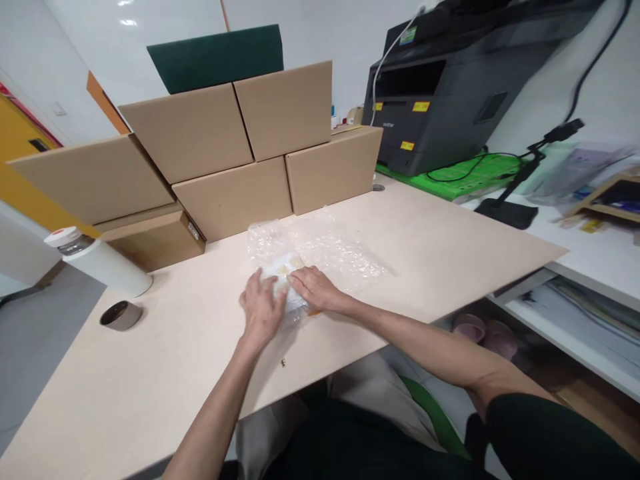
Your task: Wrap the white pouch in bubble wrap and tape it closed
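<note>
A white flat item (285, 263) with pale yellowish round patches lies on a sheet of clear bubble wrap (340, 253) on the table. My left hand (263, 307) grips its left side, fingers curved and slightly apart, thumb on the near part. From the right, my right hand (316, 288) presses on it with fingers bent together over its right edge. Both hands cover much of the item, so its full shape is hidden. A bit of orange shows beneath my right hand.
Stacked cardboard boxes (233, 200) with a dark green box (223, 60) on top line the table's back. At left stand a white bottle (113, 267) and a cup (121, 316) of dark liquid. A small dark piece (283, 363) lies near the front edge. A printer (425, 113) is at right.
</note>
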Demonstrator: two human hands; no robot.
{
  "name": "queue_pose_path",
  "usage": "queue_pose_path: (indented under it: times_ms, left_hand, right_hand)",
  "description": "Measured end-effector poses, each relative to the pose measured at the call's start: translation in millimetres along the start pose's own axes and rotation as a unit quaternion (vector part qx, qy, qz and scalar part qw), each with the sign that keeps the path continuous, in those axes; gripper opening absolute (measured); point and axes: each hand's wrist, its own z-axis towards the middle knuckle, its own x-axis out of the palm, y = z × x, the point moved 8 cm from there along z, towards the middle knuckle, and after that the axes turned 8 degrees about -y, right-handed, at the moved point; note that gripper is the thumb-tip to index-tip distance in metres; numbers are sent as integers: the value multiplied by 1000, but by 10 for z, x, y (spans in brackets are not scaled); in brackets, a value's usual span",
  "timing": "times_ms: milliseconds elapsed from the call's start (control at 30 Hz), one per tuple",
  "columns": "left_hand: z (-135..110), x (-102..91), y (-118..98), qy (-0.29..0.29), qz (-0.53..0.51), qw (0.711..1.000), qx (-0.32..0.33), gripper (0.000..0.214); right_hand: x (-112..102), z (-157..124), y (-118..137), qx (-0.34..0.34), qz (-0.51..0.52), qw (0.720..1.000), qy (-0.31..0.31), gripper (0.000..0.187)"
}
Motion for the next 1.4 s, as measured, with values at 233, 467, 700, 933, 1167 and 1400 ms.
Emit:
queue_pose_path:
  times_ms: [233,467,700,933,1167,1400]
  left_hand:
    - [-101,-229,107,-57,-343,915,-206,70]
    - [146,229,-1037,16,-326,945,24,54]
    - [212,1106,-1423,104,-142,977,124,46]
    - [113,1323,-1400,130,-35,973,188,43]
    - [77,1318,-1348,124,-62,970,201,43]
    - [100,838,-1174,20,-186,968,165,43]
  right_hand:
    - [-195,-108,-69,58,51,997,-16,56]
    - [-471,-264,-692,164,478,858,-91,53]
    - [-822,-710,-1638,302,460,801,-235,23]
    - [-1251,-394,-1789,260,96,939,-205,29]
    - [-969,87,-1780,356,27,930,-89,59]
    - [-774,-71,-1445,340,454,820,-80,41]
